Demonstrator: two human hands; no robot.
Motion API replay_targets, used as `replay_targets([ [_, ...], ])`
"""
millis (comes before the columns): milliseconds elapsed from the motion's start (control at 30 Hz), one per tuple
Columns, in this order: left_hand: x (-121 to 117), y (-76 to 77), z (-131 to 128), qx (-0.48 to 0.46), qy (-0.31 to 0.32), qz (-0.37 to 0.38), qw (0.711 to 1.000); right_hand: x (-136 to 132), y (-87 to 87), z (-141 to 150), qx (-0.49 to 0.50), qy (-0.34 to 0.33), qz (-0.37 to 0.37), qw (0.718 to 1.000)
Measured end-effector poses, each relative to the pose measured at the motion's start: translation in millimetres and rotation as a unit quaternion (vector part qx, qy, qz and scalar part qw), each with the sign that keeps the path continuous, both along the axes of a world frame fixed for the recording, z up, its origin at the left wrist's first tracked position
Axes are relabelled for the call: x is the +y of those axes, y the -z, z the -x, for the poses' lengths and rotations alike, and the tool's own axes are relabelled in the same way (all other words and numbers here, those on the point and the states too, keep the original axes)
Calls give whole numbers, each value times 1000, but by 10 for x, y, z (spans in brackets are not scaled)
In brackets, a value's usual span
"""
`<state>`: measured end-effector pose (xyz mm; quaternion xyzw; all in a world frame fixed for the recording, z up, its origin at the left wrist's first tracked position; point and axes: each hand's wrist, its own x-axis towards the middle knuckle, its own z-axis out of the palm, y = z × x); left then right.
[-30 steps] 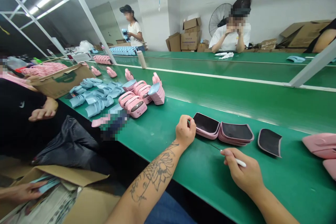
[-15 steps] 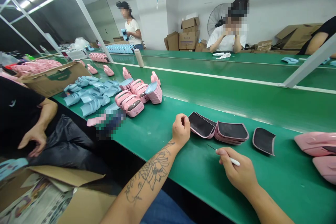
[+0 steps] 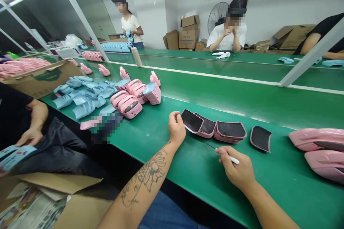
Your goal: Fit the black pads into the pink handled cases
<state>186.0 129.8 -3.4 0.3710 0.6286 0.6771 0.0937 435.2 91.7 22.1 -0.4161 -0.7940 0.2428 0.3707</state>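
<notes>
The top black panel [image 3: 192, 121] slid left, pinched by my curled left grip [image 3: 177, 128], mid-frame; my right grip [image 3: 238, 169] clasps a white-handled tool [image 3: 234, 160].

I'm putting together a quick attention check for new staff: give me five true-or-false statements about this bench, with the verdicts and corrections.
1. The right hand holds a thin tool with a white handle. True.
2. The left hand holds a light-blue piece. False: the left hand holds a pink-edged black panel by its edge.
3. A single panel lies apart, to the right of the stacked panels. True.
4. The tabletop under the hands is white. False: it is green.
5. The light-blue pieces lie to the right of the single panel. False: they are at the left, beyond the left hand.
</notes>
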Motion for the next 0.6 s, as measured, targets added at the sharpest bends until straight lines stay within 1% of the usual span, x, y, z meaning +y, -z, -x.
replay_targets([
  [167,32,-12,26,-55,-2,9,998,-9,-16,-10,4,4,20,1000],
  [400,58,-13,27,-130,22,7,991,8,12,-9,-2,-3,10,1000],
  [500,87,-3,43,-200,42,16,979,6,10,-19,-3,4,10,1000],
  [600,108,-15,51,-277,70,26,958,-2,6,-29,-2,2,3,1000],
])
